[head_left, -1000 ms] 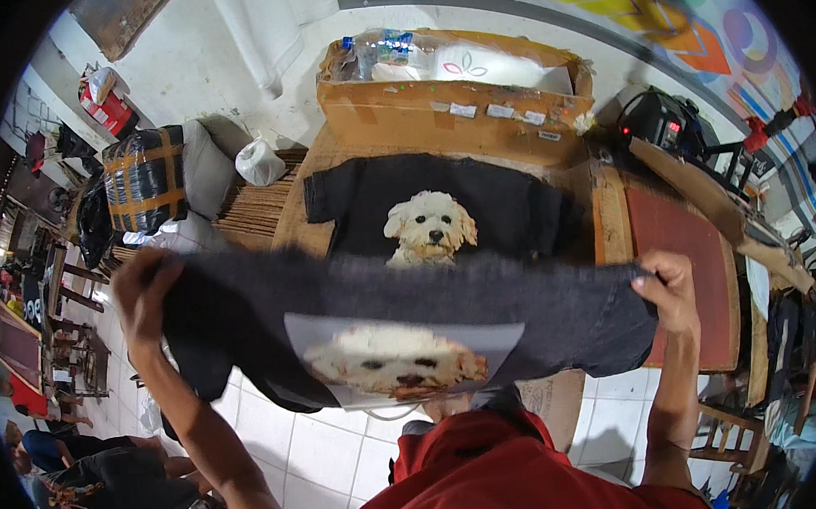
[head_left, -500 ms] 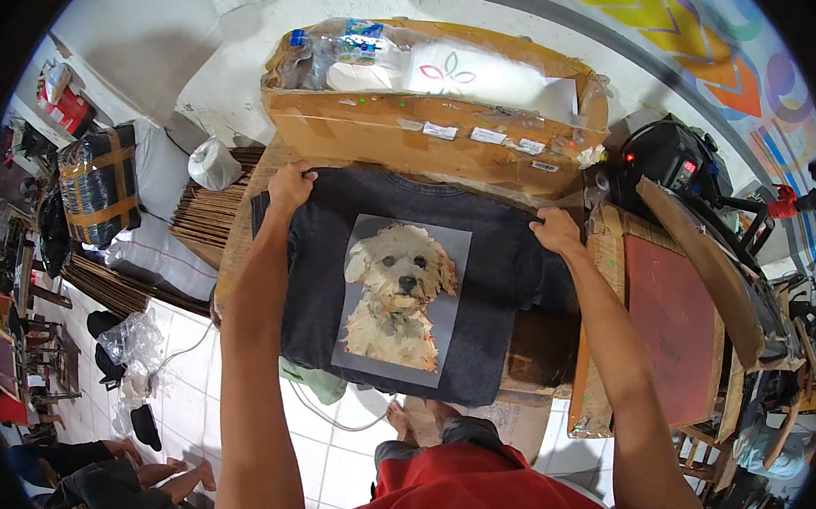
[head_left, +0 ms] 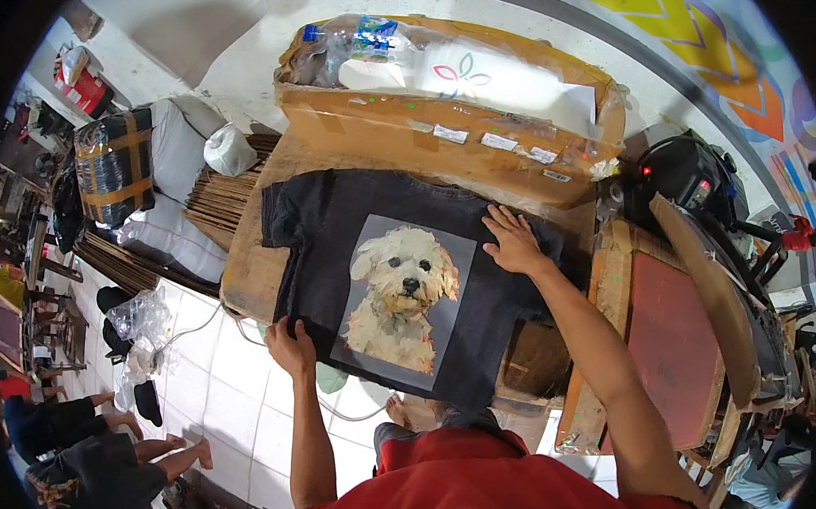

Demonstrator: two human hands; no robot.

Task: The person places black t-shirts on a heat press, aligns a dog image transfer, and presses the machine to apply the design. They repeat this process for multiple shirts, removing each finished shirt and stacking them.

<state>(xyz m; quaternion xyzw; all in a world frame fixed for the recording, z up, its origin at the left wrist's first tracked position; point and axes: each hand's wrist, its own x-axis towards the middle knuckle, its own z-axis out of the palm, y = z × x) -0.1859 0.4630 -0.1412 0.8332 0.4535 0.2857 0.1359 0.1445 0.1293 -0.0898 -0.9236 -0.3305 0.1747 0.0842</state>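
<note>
We have the black dog-print T-shirt (head_left: 327, 251) laid out on the brown tabletop (head_left: 247, 273). Our right hand (head_left: 515, 240) rests near its right shoulder, fingers slightly spread; our left hand (head_left: 291, 347) meets its lower-left edge, fingers curled, whether pinching we cannot tell.

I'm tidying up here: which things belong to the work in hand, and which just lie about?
Apparently in use:
black T-shirt with dog picture
left hand, at its edge
right hand, on it

Apparently lying about:
long cardboard box
tape-bound black parcel
stacked cardboard
</note>
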